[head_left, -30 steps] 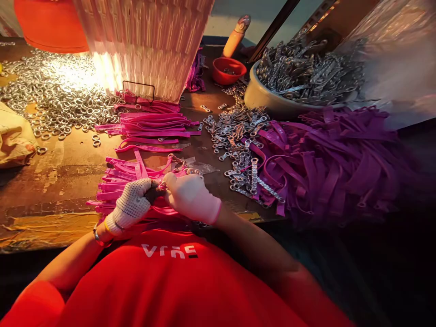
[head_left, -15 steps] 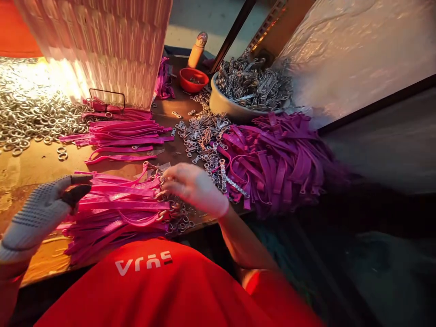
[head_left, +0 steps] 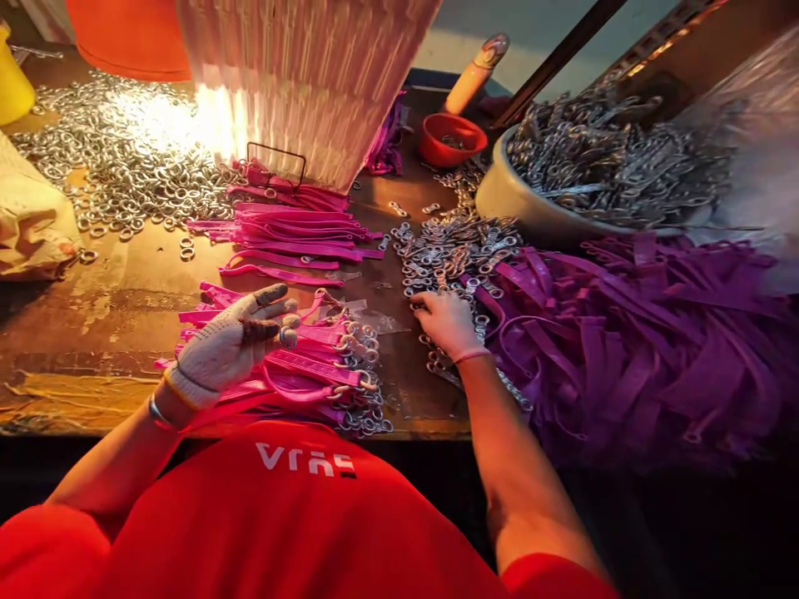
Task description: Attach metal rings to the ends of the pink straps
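My left hand (head_left: 228, 345), in a white knitted glove with dark-stained fingertips, hovers palm inward over a stack of pink straps (head_left: 293, 366). Its fingers are apart, and I see nothing held in them. Metal rings (head_left: 368, 378) hang at the right ends of these straps. My right hand (head_left: 446, 323) has its fingers bent together at the left edge of a pile of small metal links (head_left: 446, 258). Its fingertips touch the pile; what lies between them is too small to make out.
Purple straps (head_left: 624, 349) are heaped at right, below a pale tub (head_left: 508, 179) full of metal hardware. Behind are a red bowl (head_left: 453, 140) and a corrugated clear sheet (head_left: 300, 91). Loose metal rings (head_left: 143, 179) cover the back left. More pink straps (head_left: 300, 229) lie mid-table.
My right hand has left the ring ends of the pink straps and moved right to the metal links. My left hand has moved in over the straps. The view has shifted left.
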`<state>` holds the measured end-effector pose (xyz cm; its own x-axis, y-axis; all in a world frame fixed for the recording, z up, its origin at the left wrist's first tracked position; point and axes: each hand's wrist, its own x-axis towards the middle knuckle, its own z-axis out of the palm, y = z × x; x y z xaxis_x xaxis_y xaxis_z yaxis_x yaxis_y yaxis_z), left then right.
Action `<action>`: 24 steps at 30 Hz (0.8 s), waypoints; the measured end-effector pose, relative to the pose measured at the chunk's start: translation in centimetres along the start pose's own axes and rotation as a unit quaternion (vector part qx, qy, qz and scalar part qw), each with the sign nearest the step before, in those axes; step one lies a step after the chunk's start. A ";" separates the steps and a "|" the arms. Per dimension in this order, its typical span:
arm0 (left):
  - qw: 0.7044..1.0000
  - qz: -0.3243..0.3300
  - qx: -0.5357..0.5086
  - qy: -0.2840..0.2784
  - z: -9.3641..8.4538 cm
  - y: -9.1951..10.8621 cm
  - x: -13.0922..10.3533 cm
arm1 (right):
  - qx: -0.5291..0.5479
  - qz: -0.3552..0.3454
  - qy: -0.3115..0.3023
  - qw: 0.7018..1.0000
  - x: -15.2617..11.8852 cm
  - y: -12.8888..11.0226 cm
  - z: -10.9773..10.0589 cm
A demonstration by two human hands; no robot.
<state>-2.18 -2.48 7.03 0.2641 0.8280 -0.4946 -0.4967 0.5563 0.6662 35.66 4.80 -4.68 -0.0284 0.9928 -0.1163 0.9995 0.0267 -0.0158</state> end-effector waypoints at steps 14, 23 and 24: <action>0.993 0.054 -0.093 -0.043 -2.1 -2.9 -0.8 | 0.206 0.095 0.190 0.955 -1.4 -4.5 -0.9; 0.991 0.115 -0.040 -0.046 -1.3 -4.1 -1.3 | 0.450 -0.197 0.095 0.866 -10.6 -17.2 -8.9; 0.991 0.122 -0.030 -0.050 -1.2 -4.2 -1.5 | 0.420 -0.228 0.094 0.873 -11.1 -18.2 -8.9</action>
<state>-1.45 -6.10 4.30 0.2095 0.9420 -0.2623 -0.6032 0.3356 0.7235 17.90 -5.64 5.70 -0.3397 0.9046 0.2574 0.5200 0.4087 -0.7501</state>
